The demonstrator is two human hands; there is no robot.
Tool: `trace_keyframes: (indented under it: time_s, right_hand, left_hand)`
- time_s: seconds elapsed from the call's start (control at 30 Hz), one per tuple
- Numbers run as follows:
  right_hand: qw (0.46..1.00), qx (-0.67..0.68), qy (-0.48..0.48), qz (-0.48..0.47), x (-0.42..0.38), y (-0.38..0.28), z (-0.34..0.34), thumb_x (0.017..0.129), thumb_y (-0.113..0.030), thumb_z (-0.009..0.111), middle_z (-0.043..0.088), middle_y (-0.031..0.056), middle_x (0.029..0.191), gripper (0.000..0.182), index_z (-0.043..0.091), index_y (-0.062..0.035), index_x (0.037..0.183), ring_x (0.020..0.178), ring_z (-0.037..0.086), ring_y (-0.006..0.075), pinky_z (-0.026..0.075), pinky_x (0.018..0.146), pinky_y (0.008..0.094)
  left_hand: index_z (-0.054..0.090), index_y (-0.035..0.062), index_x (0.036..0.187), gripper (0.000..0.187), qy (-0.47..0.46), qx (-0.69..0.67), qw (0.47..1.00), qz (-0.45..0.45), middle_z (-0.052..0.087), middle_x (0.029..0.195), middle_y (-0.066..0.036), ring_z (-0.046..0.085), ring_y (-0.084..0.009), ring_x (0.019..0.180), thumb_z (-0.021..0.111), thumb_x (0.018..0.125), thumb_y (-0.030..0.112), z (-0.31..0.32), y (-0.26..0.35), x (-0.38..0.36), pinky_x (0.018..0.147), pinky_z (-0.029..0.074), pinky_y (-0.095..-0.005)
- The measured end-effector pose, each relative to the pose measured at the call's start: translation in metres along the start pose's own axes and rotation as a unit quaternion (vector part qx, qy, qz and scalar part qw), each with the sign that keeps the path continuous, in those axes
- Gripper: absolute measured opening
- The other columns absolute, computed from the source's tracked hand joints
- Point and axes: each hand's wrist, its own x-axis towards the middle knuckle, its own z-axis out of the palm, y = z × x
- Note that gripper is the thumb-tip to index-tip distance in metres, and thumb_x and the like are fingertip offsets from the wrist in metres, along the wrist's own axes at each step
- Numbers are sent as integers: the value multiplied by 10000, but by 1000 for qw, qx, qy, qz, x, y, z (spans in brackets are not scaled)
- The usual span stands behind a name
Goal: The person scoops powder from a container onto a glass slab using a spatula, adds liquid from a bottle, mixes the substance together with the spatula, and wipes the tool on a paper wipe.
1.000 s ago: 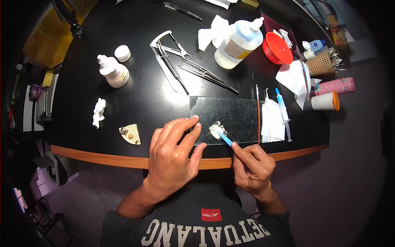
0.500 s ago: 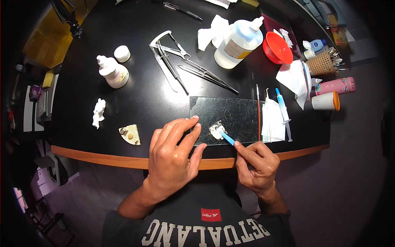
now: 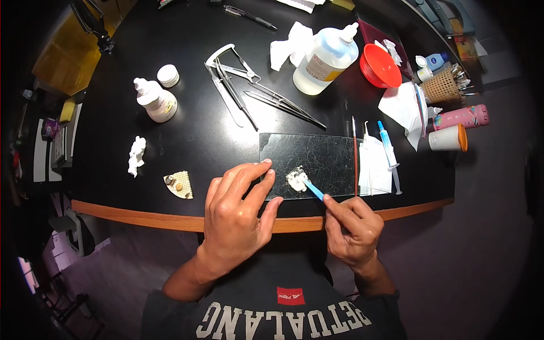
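My right hand point(image 3: 356, 231) is closed around a light blue mixing spatula point(image 3: 314, 191). The spatula's tip touches a small heap of white powder or paste point(image 3: 297, 179), which lies on a scratched glass slab point(image 3: 331, 153). At the slab's left edge is my left hand point(image 3: 238, 209), fingers apart, holding nothing, its fingertips against or just over the glass. A thin red-handled brush point(image 3: 355, 158) lies across the slab's right end. Beside it are a white paper pad point(image 3: 375, 170) and a blue-tipped syringe point(image 3: 390, 156).
Behind the slab lie metal tweezers point(image 3: 283, 105) and a metal caliper point(image 3: 233, 62). A large clear bottle point(image 3: 326, 59) and a red bowl point(image 3: 381, 66) stand at back right. On the left are a white dropper bottle point(image 3: 156, 102), crumpled tissue point(image 3: 136, 156) and a beige mesh piece point(image 3: 182, 184).
The spatula tip has shifted very slightly within the white heap. The whole view has moved a few pixels; my left hand stays in the same place at the slab's edge.
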Motion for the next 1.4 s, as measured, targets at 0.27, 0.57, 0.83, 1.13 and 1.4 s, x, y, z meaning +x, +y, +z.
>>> trace_keyframes:
  time_s: [0.27, 0.57, 0.83, 1.13, 1.4]
  right_hand:
    - [1000, -12, -13, -16, -5, 0, 3, 779, 105, 811, 631, 75, 723, 389, 845, 39, 1161, 552, 615, 161, 444, 465, 297]
    - [999, 1, -4, -33, -5, 1, 3, 747, 115, 805, 632, 73, 722, 412, 847, 46, 1151, 561, 635, 166, 460, 472, 295]
    - [1000, 15, -6, -17, -5, 3, 2, 793, 116, 802, 651, 96, 738, 356, 843, 46, 1139, 569, 650, 194, 490, 498, 312]
    - [1000, 26, 5, 3, -9, 7, 3, 820, 80, 800, 662, 116, 736, 310, 856, 20, 1118, 565, 655, 214, 501, 500, 327]
    - [1000, 25, 10, -5, -10, 10, 3, 808, 56, 804, 661, 108, 721, 319, 859, 9, 1119, 550, 642, 211, 492, 485, 326]
  left_hand:
    - [791, -13, 1203, 442, -6, 1, 1000, -5, 755, 1318, -117, 717, -322, 1176, 909, 786, 72, -1, 0, 0, 927, 514, -409]
    - [789, -13, 1210, 445, -2, 1, 1000, 3, 754, 1326, -115, 715, -318, 1177, 907, 790, 74, -1, 0, 0, 930, 509, -404]
    - [791, 0, 1201, 443, 2, -6, 1000, 1, 751, 1339, -115, 714, -313, 1175, 916, 785, 90, -2, 2, 1, 916, 512, -412]
    - [775, 11, 1257, 447, -7, 8, 1000, -1, 746, 1367, -106, 707, -300, 1231, 907, 853, 148, -3, 3, -4, 962, 511, -415]
    - [750, 2, 1314, 485, -23, 7, 1000, 0, 727, 1400, -121, 692, -312, 1258, 897, 885, 175, -2, 4, -5, 990, 508, -422]
